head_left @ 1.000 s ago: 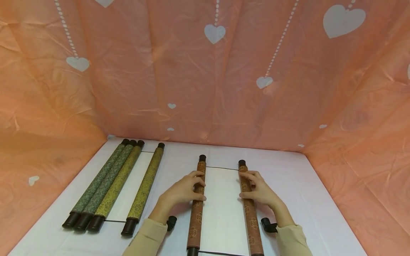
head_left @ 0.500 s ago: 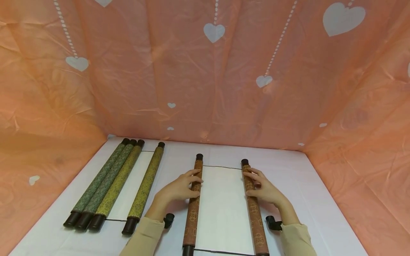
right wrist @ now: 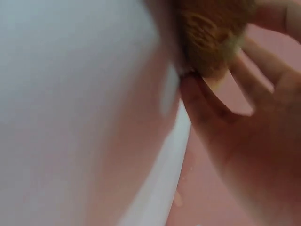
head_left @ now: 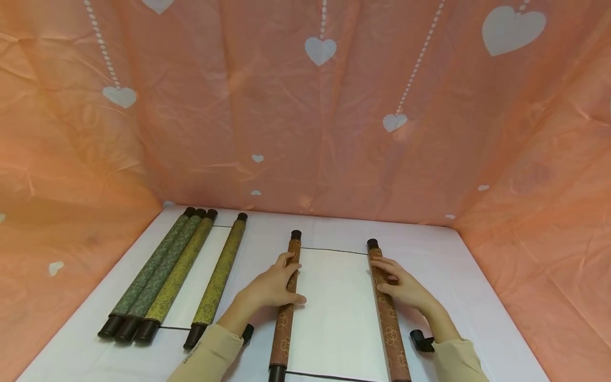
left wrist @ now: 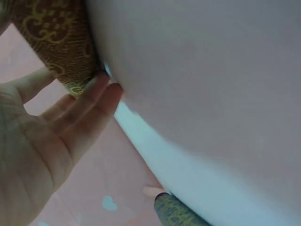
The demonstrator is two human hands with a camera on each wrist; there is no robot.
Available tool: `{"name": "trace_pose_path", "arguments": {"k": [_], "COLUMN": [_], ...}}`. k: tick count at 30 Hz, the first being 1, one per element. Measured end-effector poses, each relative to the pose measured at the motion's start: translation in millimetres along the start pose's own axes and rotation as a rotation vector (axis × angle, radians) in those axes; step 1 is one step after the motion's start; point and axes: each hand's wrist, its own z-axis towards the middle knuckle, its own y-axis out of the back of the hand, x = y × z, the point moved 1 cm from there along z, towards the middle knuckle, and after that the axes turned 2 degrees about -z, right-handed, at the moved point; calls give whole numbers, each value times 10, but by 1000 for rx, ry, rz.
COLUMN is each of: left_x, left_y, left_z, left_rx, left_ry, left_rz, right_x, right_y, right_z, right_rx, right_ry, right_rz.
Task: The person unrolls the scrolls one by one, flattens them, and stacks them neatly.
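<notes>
I see the brown scroll (head_left: 336, 313) lying on the white tabletop (head_left: 470, 297), its pale sheet open between two patterned rolls. The left hand (head_left: 267, 286) is clamped round the left roll (head_left: 283, 334), and the right hand (head_left: 408, 289) likewise round the right roll (head_left: 390, 334).

Beyond the scroll's far end I have a strip of tabletop, then the orange cloth (head_left: 305, 106) rising. Right of the scroll, past the right hand, the tabletop widens out to its cloth-lined edge; that side gives me more room. Left of the scroll, a narrower gap separates it from the yellow scroll (head_left: 220, 273), also partly open. The left sleeve (head_left: 210, 355) overlaps that one's near end in my view; I can't tell whether they touch. Farther left of the brown scroll, two green rolls (head_left: 161, 276) lie side by side, touching. The brown scroll's near end runs off my head view, so I can't judge the table edge there.
</notes>
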Motion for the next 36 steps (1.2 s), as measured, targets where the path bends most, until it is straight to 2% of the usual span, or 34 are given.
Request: {"name": "trace_pose_path", "arguments": {"k": [8, 13, 19, 24, 36], "left_x": [30, 59, 84, 129, 230], "left_y": [7, 43, 128, 198, 323], "left_z": [-125, -200, -265, -285, -348], "left_rx": [41, 75, 131, 169, 183], "left_ry": [25, 37, 76, 83, 30], "left_rz": [134, 200, 231, 260, 286], "right_x": [41, 98, 106, 97, 64], "right_y": [-79, -72, -28, 15, 85], "right_z": [-65, -140, -203, -234, -306], "right_rx": [-46, -51, -52, -48, -18], "right_ry": [-26, -33, -48, -45, -113], "right_rz": [-145, -185, -220, -252, -272]}}
